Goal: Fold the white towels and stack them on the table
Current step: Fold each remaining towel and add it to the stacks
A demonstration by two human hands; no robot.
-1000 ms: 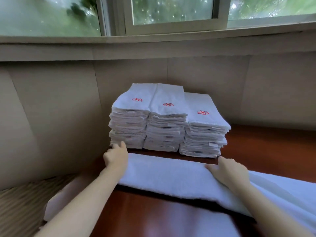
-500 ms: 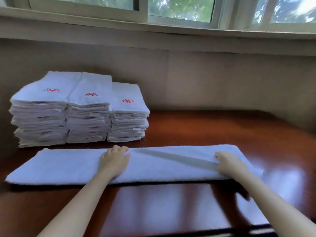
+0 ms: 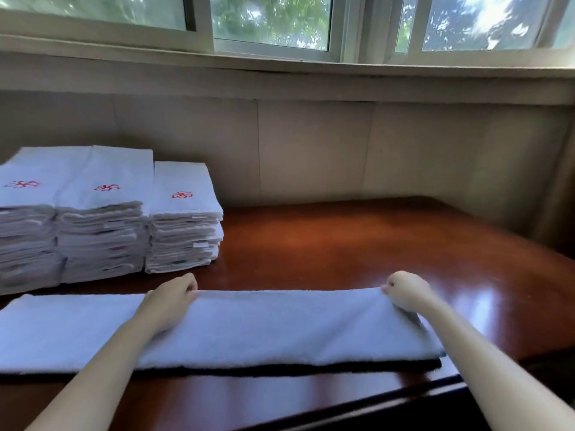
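The glossy, dark red bench (image 3: 357,244) fills the lower view, backed by a pale panelled wall (image 3: 311,150) under a window (image 3: 270,23). To the right of the stacks of folded towels (image 3: 102,234), the bench top is bare and shiny as far as the wall and its curved right edge.

The towel (image 3: 264,334) being folded is white and plush, doubled into a long, narrow strip. It lies on the bench just in front of the stacks, near them but apart. Its left end runs out of view in front of them and its right end reaches well to their right. Its near long side lies close to the bench's front edge and casts a dark shadow.

The three stacks stand side by side at the back left. Each top towel has a red stitched mark, and the rightmost stack is the lowest.

The left hand (image 3: 169,301), in front of the rightmost stack, has its fingers curled over the towel's far long edge, grasping it. The right hand (image 3: 404,289), well right of the stacks, pinches the same edge at the towel's right end, where the cloth bunches beneath it.
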